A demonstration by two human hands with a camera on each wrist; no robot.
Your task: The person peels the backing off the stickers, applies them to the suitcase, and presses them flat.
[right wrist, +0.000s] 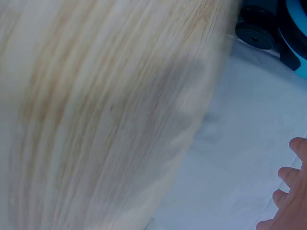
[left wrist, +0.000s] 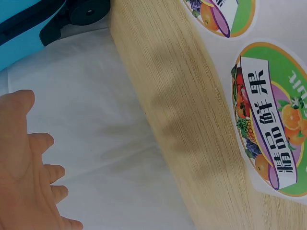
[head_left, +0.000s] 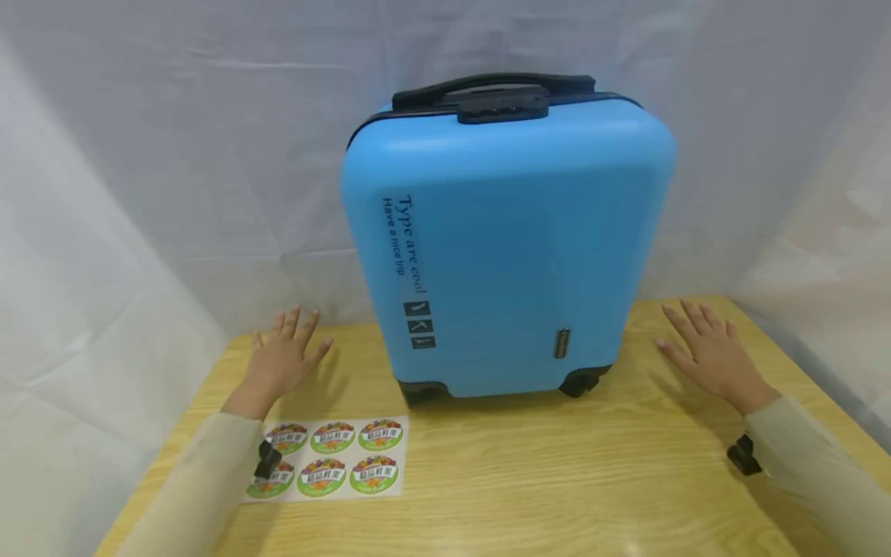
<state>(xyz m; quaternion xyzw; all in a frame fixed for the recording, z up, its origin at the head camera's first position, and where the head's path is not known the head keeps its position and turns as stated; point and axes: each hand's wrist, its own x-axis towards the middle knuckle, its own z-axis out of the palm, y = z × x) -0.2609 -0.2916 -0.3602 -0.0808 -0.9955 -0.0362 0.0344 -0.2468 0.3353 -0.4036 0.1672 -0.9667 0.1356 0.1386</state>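
Observation:
A blue hard-shell suitcase (head_left: 497,255) stands upright on the wooden table, with a black carry handle (head_left: 494,81) and a combination lock (head_left: 503,107) on top. To its left my left hand (head_left: 281,360) hovers over the table with fingers spread, holding nothing. On the other side my right hand (head_left: 713,356) is spread in the same way, apart from the suitcase. A white sheet of round fruit stickers (head_left: 348,456) lies near my left wrist, partly hidden by the forearm. The left wrist view shows one sticker (left wrist: 273,120) close up.
The wooden table (head_left: 543,480) ends just behind the suitcase, and white cloth (head_left: 209,155) hangs at the back and both sides. Black wheels (head_left: 579,384) show beneath the suitcase. Each wrist wears a small black device (head_left: 743,455).

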